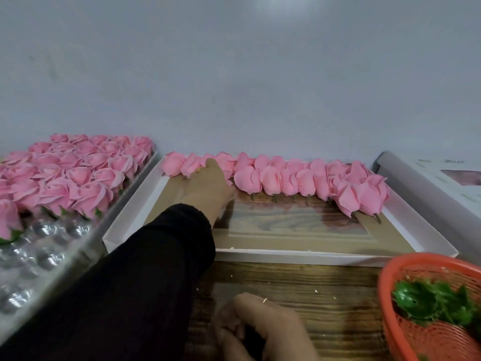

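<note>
Those roses (270,178) are feather-light and squishy, so pinch them low by the stem. Your left hand (208,186) lies straight-fingered on the row; your right hand (263,327) is curled, can't tell round what.

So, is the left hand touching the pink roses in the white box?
Touching. Head view: the left hand lays its fingers against the pink roses, no gap.

Wearing a black long sleeve (145,277) on the left arm: matte, soft-looking fabric, plain, bunching a bit nr the cuff & ending at the wrist. Leaving the left hand (208,188) bare beyond it, w/ a thin gold-tone ring (199,170) glinting on one finger. Showing the right hand (263,327) bare too, wearing a narrow band (265,300) on one finger, catching a small spot of light, looking plain.
</note>
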### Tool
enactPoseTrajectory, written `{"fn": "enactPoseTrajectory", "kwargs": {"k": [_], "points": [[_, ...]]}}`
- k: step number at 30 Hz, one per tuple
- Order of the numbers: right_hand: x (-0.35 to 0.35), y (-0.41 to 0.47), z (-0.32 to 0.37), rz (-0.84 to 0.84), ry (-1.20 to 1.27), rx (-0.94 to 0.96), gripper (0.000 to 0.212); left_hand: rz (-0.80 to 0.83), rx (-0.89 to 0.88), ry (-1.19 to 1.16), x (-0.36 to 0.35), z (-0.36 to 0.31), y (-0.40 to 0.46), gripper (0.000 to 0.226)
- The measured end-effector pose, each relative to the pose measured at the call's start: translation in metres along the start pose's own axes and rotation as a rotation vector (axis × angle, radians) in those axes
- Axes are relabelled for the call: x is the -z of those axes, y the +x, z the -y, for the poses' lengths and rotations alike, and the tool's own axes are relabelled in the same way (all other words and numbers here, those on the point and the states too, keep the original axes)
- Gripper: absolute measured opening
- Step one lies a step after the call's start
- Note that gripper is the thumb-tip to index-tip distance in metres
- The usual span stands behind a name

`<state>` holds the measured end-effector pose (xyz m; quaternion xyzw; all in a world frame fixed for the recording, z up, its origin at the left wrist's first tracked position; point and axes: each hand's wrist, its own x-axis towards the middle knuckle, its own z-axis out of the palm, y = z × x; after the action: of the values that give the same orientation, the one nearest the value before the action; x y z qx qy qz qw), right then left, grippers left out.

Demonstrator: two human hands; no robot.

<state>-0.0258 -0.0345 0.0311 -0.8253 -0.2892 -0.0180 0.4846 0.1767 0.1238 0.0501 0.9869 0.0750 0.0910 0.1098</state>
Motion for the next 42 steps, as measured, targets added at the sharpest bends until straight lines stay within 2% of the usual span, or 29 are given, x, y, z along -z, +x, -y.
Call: {"fn": "enactPoseTrajectory", "kwargs": {"k": [3, 5, 10, 12, 13, 16, 19, 23, 25, 28, 32, 35, 37, 39, 42], "points": [[0.000, 0.002, -0.002, 0.008, -0.006, 0.029, 0.020, -0.106, 0.171, -0.140, -0.006, -0.004, -0.007, 0.050], [0.002, 0.001, -0.006, 0.018, 0.008, 0.024, 0.016, -0.122, 0.220, -0.277, -0.003, -0.007, -0.009, 0.049], [0.002, -0.001, -0.006, 0.021, 0.007, -0.014, 0.006, -0.157, 0.238, -0.648, 0.015, 0.004, -0.029, 0.050], [0.003, -0.001, -0.006, 0.032, 0.005, -0.018, 0.019, -0.162, 0.238, -0.844, 0.031, 0.006, -0.047, 0.057], [0.004, -0.002, -0.005, 0.038, 0.019, -0.031, 0.018, -0.169, 0.219, -0.953, 0.040, 0.005, -0.060, 0.058], [0.008, -0.004, -0.001, 0.033, 0.081, -0.085, 0.007, -0.167, 0.175, -1.180, 0.054, 0.002, -0.110, 0.028], [0.010, -0.006, 0.005, 0.002, 0.175, -0.107, 0.008, -0.106, 0.169, -1.401, 0.050, 0.000, -0.168, 0.018], [0.011, -0.010, 0.020, 0.012, 0.299, -0.067, 0.028, -0.071, 0.153, -1.590, 0.045, -0.001, -0.228, 0.033], [0.009, -0.013, 0.027, 0.046, 0.360, -0.043, 0.028, -0.113, 0.101, -1.612, 0.046, -0.003, -0.244, 0.035], [0.004, -0.018, 0.030, 0.053, 0.468, -0.087, 0.036, -0.192, 0.036, -1.510, 0.047, -0.009, -0.254, 0.040], [0.002, -0.019, 0.027, 0.017, 0.635, -0.168, 0.049, -0.179, -0.072, -1.400, 0.049, -0.021, -0.260, 0.034], [0.004, -0.017, 0.026, -0.004, 0.817, -0.218, 0.040, -0.146, -0.099, -1.341, 0.045, -0.026, -0.261, 0.038], [0.003, -0.015, 0.024, -0.066, 0.888, -0.249, 0.046, -0.142, -0.156, -1.252, 0.041, -0.027, -0.261, 0.037], [0.003, -0.014, 0.023, -0.144, 0.897, -0.280, 0.049, -0.144, -0.217, -1.197, 0.038, -0.026, -0.260, 0.038], [0.005, -0.013, 0.024, -0.220, 0.864, -0.325, 0.037, -0.128, -0.246, -1.146, 0.034, -0.026, -0.258, 0.036]]}}
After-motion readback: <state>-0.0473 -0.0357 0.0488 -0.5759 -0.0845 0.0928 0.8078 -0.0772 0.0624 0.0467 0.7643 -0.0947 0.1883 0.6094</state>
